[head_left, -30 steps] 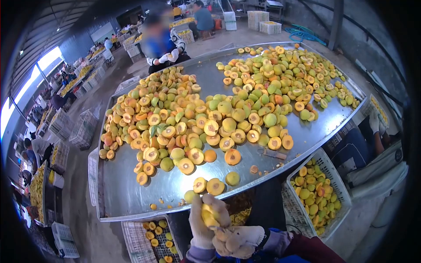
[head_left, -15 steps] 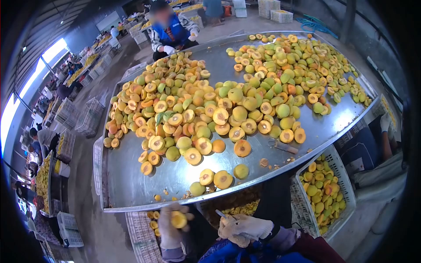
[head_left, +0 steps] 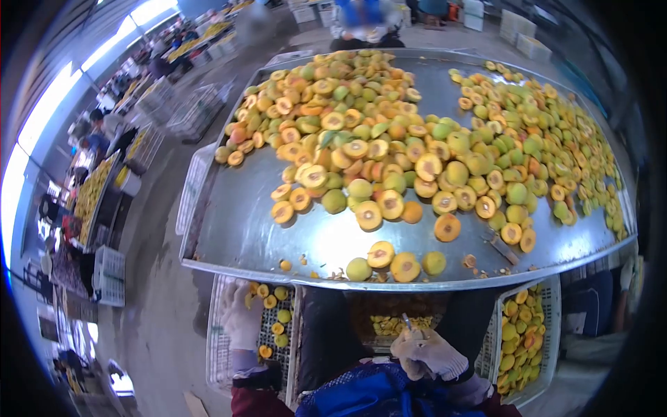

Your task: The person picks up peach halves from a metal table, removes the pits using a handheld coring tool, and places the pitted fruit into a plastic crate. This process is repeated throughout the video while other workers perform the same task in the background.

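My left hand [head_left: 240, 314], in a pale work glove, is over the white crate [head_left: 217, 340] at lower left, beside several yellow peach halves [head_left: 270, 301]. Its fingers are blurred, and a bit of yellow fruit shows at their edge. My right hand [head_left: 429, 353], also gloved, is closed in front of my lap around a small tool with a thin metal tip [head_left: 407, 321]; the rest of the tool is hidden in the glove. In front, the metal table [head_left: 243, 208] bears a big heap of peaches [head_left: 361, 125], many cut in half with pits showing.
A crate of peaches [head_left: 520, 340] stands to my right. Below the table edge, between my legs, lie yellow pieces [head_left: 399, 324]. A wooden-handled tool [head_left: 501, 249] lies near the table's front edge. Across the table sits a person in blue [head_left: 361, 17]; others work at left.
My left hand has moved left and down from the table edge to over the crate; the peach half it held no longer shows clearly. The view has turned left. My right hand keeps its tool.
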Tool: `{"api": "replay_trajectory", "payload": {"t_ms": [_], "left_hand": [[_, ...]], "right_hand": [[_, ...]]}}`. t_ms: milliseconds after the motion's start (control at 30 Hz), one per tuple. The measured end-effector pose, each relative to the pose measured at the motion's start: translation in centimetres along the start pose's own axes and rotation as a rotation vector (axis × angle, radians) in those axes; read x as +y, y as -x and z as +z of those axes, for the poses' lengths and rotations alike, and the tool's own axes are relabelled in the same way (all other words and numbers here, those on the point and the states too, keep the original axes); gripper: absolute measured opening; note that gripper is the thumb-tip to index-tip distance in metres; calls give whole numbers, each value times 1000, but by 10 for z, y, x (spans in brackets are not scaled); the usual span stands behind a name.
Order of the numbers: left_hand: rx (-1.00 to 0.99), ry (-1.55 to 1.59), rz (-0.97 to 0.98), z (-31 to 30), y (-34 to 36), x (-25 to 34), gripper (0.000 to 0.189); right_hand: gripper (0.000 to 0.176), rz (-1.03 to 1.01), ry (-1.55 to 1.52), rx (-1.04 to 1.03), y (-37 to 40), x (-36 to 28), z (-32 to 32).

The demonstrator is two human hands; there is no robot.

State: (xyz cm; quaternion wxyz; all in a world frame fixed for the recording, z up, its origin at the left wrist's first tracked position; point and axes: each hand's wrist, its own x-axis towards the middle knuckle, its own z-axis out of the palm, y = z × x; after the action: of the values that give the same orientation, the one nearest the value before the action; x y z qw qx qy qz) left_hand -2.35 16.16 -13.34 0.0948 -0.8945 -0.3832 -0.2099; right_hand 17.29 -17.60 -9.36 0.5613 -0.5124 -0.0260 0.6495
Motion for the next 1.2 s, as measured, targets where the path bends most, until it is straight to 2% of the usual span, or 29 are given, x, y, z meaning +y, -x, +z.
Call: {"api": "replay_trajectory", "payload": {"t_ms": [67,133,200,267,300,367,500,600,667,733,800,867,900,933,1000,1033,1100,1133,1167,1200], "left_hand": [[-73,542,-144,0,-17,39,32],[-152,847,-58,4,-23,89,30],[-358,851,69,22,-30,131,33],[-609,590,229,39,-41,161,38],[-598,599,243,46,-49,169,38],[-812,517,163,54,-63,177,44],[-882,536,174,47,-71,184,48],[-887,540,319,56,-72,184,52],[-899,415,328,57,-77,191,55],[-866,494,365,65,-80,191,55],[-734,527,211,81,-85,188,57],[-672,841,60,101,-86,173,57],[-993,1246,-343,72,-94,176,52],[-997,1245,-336,69,-90,175,52],[-1074,2039,-521,67,-78,169,51],[-1087,2026,-524,48,-74,172,51],[-1131,2346,-584,4,-57,183,63],[-1139,2338,-591,-6,-49,190,63],[-1106,2305,-628,-14,-41,196,67],[-1072,2272,-663,-18,-34,199,72]], "right_hand": [[16,21,-14,108,2,-10,10],[17,32,27,81,-7,-2,12],[18,5,70,66,-12,2,16],[19,-18,58,49,-9,-4,23],[20,3,65,62,-8,-4,24],[22,19,100,108,-7,-8,28],[21,52,114,96,-9,-4,24],[26,31,113,35,-9,-18,42],[22,31,215,109,-3,-30,56],[18,-26,122,71,-8,-15,48],[16,-63,97,27,-5,-16,45],[15,-116,108,53,0,-13,37],[14,-156,133,59,1,-12,35],[14,-159,128,64,2,-13,32],[13,-185,33,-31,0,-19,30],[13,-185,18,-30,-1,-21,31],[19,-255,224,90,-1,-26,35],[19,-251,214,90,-5,-22,33],[23,-385,427,153,-11,-18,29],[27,-401,539,194,-9,-21,32]]}}
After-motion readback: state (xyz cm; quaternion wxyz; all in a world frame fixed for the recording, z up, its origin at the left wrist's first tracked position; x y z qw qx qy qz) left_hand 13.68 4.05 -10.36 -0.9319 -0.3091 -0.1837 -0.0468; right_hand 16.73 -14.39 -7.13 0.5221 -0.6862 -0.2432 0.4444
